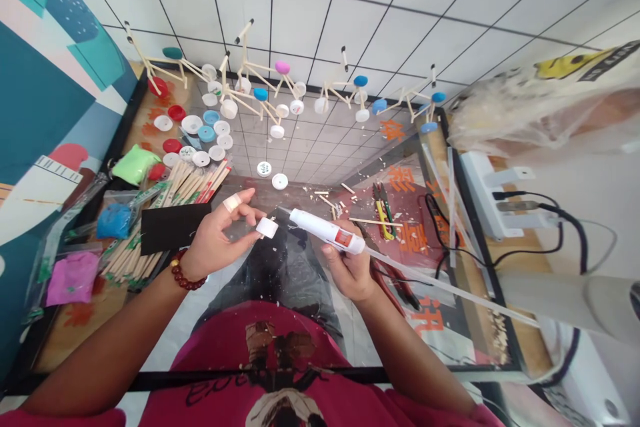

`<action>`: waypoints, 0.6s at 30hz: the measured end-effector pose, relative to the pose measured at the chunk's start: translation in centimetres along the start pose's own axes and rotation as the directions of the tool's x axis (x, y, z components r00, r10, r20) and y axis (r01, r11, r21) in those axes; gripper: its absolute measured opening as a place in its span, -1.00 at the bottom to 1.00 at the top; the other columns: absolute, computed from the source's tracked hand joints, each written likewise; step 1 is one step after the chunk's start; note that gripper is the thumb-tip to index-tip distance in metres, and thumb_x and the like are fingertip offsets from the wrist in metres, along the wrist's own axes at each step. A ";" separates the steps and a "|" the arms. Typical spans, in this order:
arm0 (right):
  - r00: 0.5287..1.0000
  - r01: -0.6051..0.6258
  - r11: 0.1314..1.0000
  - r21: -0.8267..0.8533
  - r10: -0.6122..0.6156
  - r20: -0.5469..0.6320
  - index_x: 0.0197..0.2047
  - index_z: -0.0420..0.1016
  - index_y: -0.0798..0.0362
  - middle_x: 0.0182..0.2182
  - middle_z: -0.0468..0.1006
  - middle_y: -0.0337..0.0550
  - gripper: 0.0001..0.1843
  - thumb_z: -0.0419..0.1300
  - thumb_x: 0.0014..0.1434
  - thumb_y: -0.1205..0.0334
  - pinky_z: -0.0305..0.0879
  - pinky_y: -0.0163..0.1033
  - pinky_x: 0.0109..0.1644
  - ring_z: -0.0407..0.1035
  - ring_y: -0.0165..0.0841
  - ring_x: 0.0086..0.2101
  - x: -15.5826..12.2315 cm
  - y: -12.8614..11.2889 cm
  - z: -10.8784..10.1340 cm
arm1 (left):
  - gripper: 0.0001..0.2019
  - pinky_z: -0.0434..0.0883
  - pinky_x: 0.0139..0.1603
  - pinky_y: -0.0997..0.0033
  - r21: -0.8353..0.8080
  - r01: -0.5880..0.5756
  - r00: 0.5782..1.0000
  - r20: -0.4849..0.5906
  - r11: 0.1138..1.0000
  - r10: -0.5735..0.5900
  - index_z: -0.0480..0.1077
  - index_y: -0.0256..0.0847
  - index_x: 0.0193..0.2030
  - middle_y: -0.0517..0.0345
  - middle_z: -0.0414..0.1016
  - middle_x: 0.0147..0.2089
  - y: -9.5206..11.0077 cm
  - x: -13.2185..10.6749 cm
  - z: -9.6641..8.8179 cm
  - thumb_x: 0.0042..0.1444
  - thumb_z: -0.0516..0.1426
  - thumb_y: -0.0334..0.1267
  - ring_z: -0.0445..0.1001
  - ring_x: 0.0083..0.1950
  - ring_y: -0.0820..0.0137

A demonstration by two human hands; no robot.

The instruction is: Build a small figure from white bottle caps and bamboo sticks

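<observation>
Grip, left: left hand [217,237] pinches a white bottle cap [267,227] between thumb and fingertips, flat face turned toward the tool; a bandage wraps one finger and a dark bead bracelet [186,277] sits at the wrist.
Grip, right: right hand [350,265] is wrapped closed round a white glue gun [325,231], nozzle aimed left, with a clear glue stick [450,290] trailing out behind it to the right.
Position of cap: held in the air above the glass tabletop [310,140], in front of the person's chest, just beside the nozzle tip; contact between the two cannot be told.
Step in hand: judged to be gluing, with the nozzle brought up to the cap.
Next move calls for: a steady left pinch, a small dab placed on the cap, and fingers kept off the hot tip.
Risk: judged that glue could string onto the fingertips holding the cap.
Surroundings, far: stick-and-cap models [250,90] stand in a row at the far edge.
Surroundings, left: loose caps [200,137], a bundle of wooden sticks [187,183], a black sheet [173,227], green clay [134,165] and blue clay [113,220] in bags.
Surroundings, right: yellow-handled cutters [383,213], a white power strip [487,193] with black cables plugged in.
</observation>
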State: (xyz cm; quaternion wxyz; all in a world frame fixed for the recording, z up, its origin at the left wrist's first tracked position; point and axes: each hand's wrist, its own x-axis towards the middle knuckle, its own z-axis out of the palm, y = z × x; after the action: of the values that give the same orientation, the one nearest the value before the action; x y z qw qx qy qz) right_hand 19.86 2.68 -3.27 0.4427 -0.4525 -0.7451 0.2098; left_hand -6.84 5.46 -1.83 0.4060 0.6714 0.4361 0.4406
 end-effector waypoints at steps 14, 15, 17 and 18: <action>0.975 -0.221 0.975 0.018 0.221 -0.034 -0.10 0.42 0.00 -0.28 0.55 -0.22 -0.72 0.29 0.12 0.17 0.38 -0.24 -0.19 0.43 -0.35 -0.31 4.1 -0.6 -1.9 | -0.32 0.44 0.20 -0.01 -0.375 0.003 0.998 -0.057 0.927 -0.027 0.30 -0.10 0.25 0.29 0.38 -0.34 -0.3 0.1 -0.3 -0.03 0.36 -0.37 0.60 -0.12 0.33; 0.971 -0.233 0.972 0.016 0.234 -0.049 -0.12 0.42 0.01 -0.30 0.55 -0.23 -0.73 0.29 0.11 0.17 0.37 -0.25 -0.21 0.42 -0.36 -0.33 4.9 -0.4 -1.9 | -0.32 0.43 0.21 -0.01 -0.362 -0.014 0.998 -0.064 0.932 -0.010 0.29 -0.10 0.26 0.30 0.38 -0.34 -0.4 0.1 -0.2 -0.03 0.35 -0.38 0.60 -0.11 0.33; 0.957 -0.277 0.961 0.006 0.276 -0.091 -0.15 0.44 0.03 -0.33 0.56 -0.23 -0.73 0.29 0.07 0.17 0.35 -0.26 -0.23 0.41 -0.36 -0.35 6.4 0.0 -1.6 | -0.32 0.37 0.26 -0.05 -0.330 -0.055 0.996 -0.082 0.942 0.030 0.27 -0.09 0.26 0.32 0.37 -0.33 -0.4 0.1 0.0 -0.02 0.35 -0.40 0.61 -0.11 0.34; 0.946 -0.307 0.952 0.004 0.306 -0.110 -0.17 0.45 0.04 -0.34 0.56 -0.22 -0.73 0.29 0.04 0.16 0.35 -0.26 -0.25 0.41 -0.35 -0.36 7.2 0.3 -1.4 | -0.32 0.34 0.28 -0.07 -0.312 -0.074 0.995 -0.091 0.947 0.048 0.27 -0.09 0.26 0.33 0.37 -0.33 -0.3 0.0 0.1 -0.02 0.34 -0.41 0.61 -0.11 0.34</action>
State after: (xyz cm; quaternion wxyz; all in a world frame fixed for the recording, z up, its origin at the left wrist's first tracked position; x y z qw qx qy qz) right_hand 19.76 8.90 0.64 0.4420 -0.5765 -0.6417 0.2461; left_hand -6.85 5.56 -2.13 0.4758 0.5925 0.3556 0.5442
